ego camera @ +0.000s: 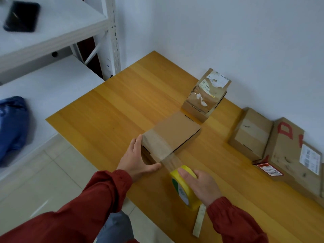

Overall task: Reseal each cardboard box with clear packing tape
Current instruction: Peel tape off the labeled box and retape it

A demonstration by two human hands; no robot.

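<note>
A yellow-orange wooden bench [108, 116] stands against a white wall [228, 32], with white metal shelving [112, 41] off its far left corner and pale floor tiles [52, 172] below its left edge. A dark phone [22, 16] lies on the upper shelf and a blue bag [12, 127] on the lower one. A flat cardboard box [175, 132] lies closed near the middle of the bench, angled toward the near edge. Both arms reach in from the near side in red sleeves. The left hand [136, 158] is set against the box's near end, its fingers straight and flat along that end and its thumb spread wide along the adjoining side, bracketing the corner. The right hand [201, 185] is just beside it, toward the near edge, with fingers curled round a yellow tape roll [182, 190] held on edge, the thumb lying over its rim. A clear tape strip [169, 162] runs taut from the roll up over the box's edge and across its top. A pale stick [199, 220] lies at the near edge under the right wrist. Along the wall edge stand a box with torn labels [205, 97], a taped medium box [250, 134], and, touching it, a large box with red lettering [289, 155].
</note>
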